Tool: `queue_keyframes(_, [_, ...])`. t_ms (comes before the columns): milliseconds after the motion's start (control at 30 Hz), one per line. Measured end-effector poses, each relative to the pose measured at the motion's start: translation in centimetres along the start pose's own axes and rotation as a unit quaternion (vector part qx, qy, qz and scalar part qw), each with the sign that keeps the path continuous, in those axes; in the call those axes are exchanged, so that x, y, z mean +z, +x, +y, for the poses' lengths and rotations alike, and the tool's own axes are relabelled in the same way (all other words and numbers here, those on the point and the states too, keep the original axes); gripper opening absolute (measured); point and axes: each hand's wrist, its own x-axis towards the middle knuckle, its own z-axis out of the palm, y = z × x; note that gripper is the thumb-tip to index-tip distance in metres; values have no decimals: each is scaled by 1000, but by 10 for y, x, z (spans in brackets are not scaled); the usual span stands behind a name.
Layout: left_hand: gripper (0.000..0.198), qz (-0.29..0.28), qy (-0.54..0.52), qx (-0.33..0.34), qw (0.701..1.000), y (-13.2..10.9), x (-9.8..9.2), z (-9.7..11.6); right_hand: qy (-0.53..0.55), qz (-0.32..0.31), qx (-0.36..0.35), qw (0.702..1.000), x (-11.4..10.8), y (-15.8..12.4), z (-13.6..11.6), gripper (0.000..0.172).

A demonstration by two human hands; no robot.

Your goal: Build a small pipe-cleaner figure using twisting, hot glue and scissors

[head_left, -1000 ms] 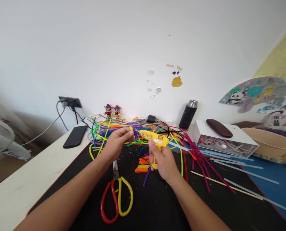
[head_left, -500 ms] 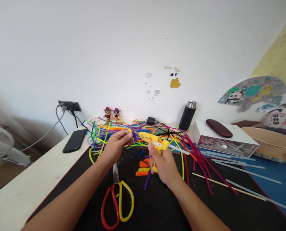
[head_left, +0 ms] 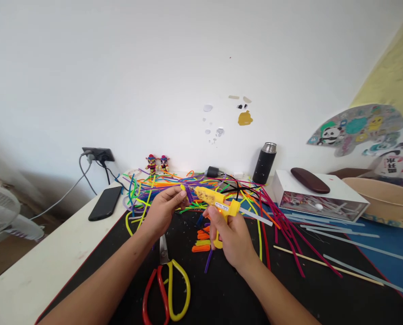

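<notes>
My right hand is closed around the handle of a yellow hot glue gun, whose small light glows orange. A translucent glue stick juts from the gun's back end. Between the fingertips of my left hand is a small purple and yellow pipe cleaner piece. The gun's nozzle points left, right beside this piece; whether they touch I cannot tell. Below the hands, folded orange and yellow pipe cleaner bundles lie on the black mat. Scissors with one red and one yellow handle rest under my left forearm.
Loose pipe cleaners pile up along the wall, with two small figures behind them. A black flask, a white box, glue sticks and a wooden stick are to the right. A phone lies left.
The glue gun has tilted slightly, its back end lower, with the nozzle still beside the purple piece. Both hands keep their hold. The whole view has shifted a little.
</notes>
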Motion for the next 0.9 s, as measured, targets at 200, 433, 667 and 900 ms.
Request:
queue_keyframes(200, [38, 0, 2, -6, 1000, -1, 0, -3, 14, 13, -17, 1000, 2, -3, -2, 62])
queue_keyframes(433, [37, -1, 3, -11, 1000, 0, -1, -9, 31, 22, -15, 999, 7, -7, 2, 56])
queue_keyframes(667, [37, 4, -7, -14, 1000, -1, -1, -8, 10, 18, -22, 1000, 7, -9, 1, 54])
queue_keyframes(900, [35, 16, -23, 3, 1000, 0, -2, -4, -41, 21, -29, 999, 9, -13, -1, 55])
